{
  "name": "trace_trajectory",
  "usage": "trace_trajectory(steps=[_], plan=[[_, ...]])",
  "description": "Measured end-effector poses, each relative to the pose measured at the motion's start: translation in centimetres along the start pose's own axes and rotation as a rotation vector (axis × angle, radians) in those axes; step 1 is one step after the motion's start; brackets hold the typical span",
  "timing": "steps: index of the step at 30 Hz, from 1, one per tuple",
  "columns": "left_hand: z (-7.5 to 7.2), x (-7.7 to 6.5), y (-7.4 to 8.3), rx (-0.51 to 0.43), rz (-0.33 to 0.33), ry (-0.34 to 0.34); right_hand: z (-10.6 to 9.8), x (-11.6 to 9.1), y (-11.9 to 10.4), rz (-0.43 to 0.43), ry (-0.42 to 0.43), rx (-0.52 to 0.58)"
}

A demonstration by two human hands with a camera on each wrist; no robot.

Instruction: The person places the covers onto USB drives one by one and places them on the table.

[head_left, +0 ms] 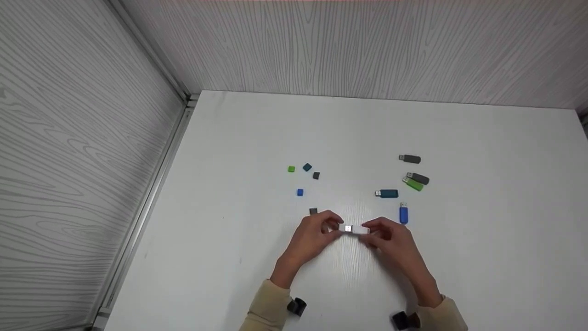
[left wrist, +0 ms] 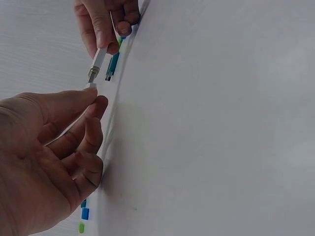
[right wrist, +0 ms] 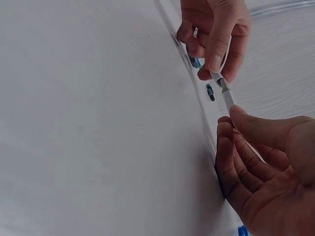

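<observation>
A white USB stick (head_left: 360, 229) is pinched between thumb and fingers of my right hand (head_left: 390, 239), its metal plug pointing left. My left hand (head_left: 314, 234) pinches a small white cap (left wrist: 91, 85) at the plug's tip. In both wrist views part of the metal plug still shows between cap and stick body. Fingertips cover most of the cap. Just beyond the left hand lies a dark grey cap (head_left: 313, 211). A blue USB stick (head_left: 404, 214) lies beyond the right hand.
Left of centre lie loose caps: green (head_left: 291, 169), teal (head_left: 307, 167), grey (head_left: 316, 175) and blue (head_left: 300, 192). To the right are uncapped sticks: teal (head_left: 389, 193), green (head_left: 414, 185) and two dark grey, one at the back (head_left: 411, 159). Wood-grain panels border the white table (head_left: 220, 147).
</observation>
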State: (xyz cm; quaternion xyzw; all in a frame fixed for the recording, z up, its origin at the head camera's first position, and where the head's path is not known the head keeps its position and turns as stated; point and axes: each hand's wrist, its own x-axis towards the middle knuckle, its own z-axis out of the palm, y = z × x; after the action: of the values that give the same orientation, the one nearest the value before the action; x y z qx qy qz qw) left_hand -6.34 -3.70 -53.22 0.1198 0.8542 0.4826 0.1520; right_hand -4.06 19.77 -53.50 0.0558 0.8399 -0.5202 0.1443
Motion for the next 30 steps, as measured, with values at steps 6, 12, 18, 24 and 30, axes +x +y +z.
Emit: trace_trajectory(steps=[6, 12, 18, 24, 30], plan=[[0.03, 0.02, 0.05, 0.005, 0.002, -0.002, 0.01, -0.04, -0.09, -0.001, 0.001, -0.012], [0.09, 0.08, 0.06, -0.001, 0.014, -0.003, 0.08, 0.02, -0.07, -0.008, 0.006, -0.018], [0.09, 0.12, -0.08, -0.015, 0.021, -0.007, 0.21, -0.05, -0.02, -0.018, 0.007, -0.022], [0.16, 0.07, -0.07, -0.011, 0.023, -0.004, 0.34, -0.09, -0.17, -0.02, 0.002, -0.008], [0.27, 0.05, -0.1, -0.016, 0.017, -0.006, 0.49, 0.0, -0.42, 0.0, -0.004, -0.008]])
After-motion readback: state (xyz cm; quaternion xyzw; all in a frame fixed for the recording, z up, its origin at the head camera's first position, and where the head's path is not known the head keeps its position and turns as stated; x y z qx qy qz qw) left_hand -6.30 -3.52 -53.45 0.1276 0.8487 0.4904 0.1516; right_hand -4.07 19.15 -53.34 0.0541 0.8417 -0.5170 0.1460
